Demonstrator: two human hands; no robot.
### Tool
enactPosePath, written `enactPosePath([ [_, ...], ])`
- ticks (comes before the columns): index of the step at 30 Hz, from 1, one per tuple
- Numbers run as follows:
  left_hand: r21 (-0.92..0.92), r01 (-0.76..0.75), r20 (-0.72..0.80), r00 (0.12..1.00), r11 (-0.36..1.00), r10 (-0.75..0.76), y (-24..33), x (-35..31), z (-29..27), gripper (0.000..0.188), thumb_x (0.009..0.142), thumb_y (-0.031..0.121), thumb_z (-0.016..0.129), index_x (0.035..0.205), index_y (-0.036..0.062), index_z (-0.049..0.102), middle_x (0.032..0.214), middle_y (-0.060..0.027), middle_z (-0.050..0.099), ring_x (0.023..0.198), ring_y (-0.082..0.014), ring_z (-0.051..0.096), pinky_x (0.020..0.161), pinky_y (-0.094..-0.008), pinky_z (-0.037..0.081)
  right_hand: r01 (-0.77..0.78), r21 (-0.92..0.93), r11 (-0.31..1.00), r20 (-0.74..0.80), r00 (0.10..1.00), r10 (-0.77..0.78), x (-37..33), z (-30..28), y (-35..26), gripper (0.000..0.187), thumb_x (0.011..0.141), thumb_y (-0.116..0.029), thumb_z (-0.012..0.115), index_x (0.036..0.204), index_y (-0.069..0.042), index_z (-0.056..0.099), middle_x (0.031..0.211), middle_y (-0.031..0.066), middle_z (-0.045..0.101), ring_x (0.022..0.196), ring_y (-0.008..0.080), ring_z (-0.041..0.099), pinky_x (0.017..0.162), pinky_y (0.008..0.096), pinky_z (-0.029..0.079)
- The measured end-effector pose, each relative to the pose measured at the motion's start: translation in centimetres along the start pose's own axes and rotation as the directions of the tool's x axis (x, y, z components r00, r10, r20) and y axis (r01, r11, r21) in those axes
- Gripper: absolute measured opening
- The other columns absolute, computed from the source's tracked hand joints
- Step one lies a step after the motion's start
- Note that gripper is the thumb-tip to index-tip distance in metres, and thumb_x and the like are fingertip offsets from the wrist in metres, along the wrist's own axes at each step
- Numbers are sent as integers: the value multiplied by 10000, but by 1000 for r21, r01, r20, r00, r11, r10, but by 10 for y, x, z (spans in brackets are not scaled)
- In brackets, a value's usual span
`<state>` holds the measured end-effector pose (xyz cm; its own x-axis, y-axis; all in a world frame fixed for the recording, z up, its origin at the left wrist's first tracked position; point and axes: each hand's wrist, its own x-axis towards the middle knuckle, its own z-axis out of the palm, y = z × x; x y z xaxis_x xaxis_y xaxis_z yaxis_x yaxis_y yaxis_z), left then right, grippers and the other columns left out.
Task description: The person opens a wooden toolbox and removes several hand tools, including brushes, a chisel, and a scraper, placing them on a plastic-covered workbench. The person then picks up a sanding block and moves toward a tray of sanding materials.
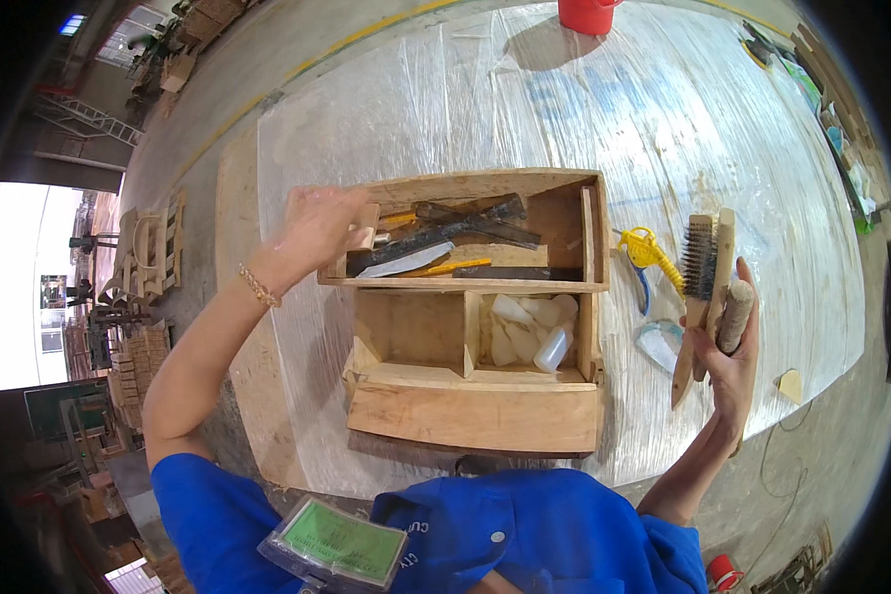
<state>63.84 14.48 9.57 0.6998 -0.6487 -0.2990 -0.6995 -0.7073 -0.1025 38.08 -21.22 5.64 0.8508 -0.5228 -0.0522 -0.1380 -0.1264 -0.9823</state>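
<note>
My right hand (729, 371) is closed around a bundle held upright at the right: a wire brush (700, 259) with dark bristles and a wooden handle, a second wooden-backed piece (725, 252) beside it, and a rough greyish-brown cylinder (736, 315). Over the left end of the wooden toolbox's far tray (465, 284) is my left hand (319, 230). Its fingers are smeared and bent at a small pale wooden piece (368, 226); whether they grip it cannot be made out. In that tray lie black strips (505, 210), yellow pencil-like sticks (457, 267) and a pale blade-shaped piece (406, 259).
The toolbox's near section (406, 332) has a compartment of white plastic bottles (530, 332). Yellow-and-blue tool (653, 259) and a clear plastic packet (660, 345) lie right of it, on a table covered in plastic film (416, 119). A red bucket (586, 15) stands at the far side.
</note>
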Motion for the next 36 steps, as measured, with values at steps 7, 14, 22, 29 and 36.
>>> enactPosePath([
  [7,269,-114,169,983,956,70,12,2,-6,196,711,123,635,888,51,590,693,-104,636,716,-247,640,621,-341,492,13,-36,999,20,1000,-12,4,6,5,884,574,-58,625,1386,-100,277,1203,113,498,966,206,584,815,334,519],
  [14,508,-238,206,967,828,152,4,15,22,370,655,123,672,1002,53,564,629,-74,618,620,-213,625,536,-324,474,18,-2,1000,51,999,-17,3,5,4,853,570,11,606,1366,-126,331,1227,105,438,1011,221,552,846,362,498],
  [22,357,-171,143,982,918,127,16,13,10,366,624,122,681,892,18,455,714,-110,586,693,-277,610,601,-349,481,-7,-3,1000,33,999,7,0,-1,10,832,583,33,597,1360,-113,339,1221,111,462,1020,214,548,843,353,487],
  [29,92,-112,-291,947,990,134,25,-69,-50,586,560,175,743,1051,34,456,983,-174,559,900,-337,563,768,-383,450,-20,32,999,34,999,19,2,-1,13,834,590,20,585,1370,-86,306,1208,116,477,999,204,567,833,326,495],
  [36,-89,228,938,347,970,4,61,-252,22,575,647,434,688,1024,25,543,880,-178,630,784,-323,625,705,-392,487,-38,40,998,-10,999,39,0,-13,11,864,570,-67,616,1370,-42,290,1192,148,501,969,218,588,819,336,507],
])
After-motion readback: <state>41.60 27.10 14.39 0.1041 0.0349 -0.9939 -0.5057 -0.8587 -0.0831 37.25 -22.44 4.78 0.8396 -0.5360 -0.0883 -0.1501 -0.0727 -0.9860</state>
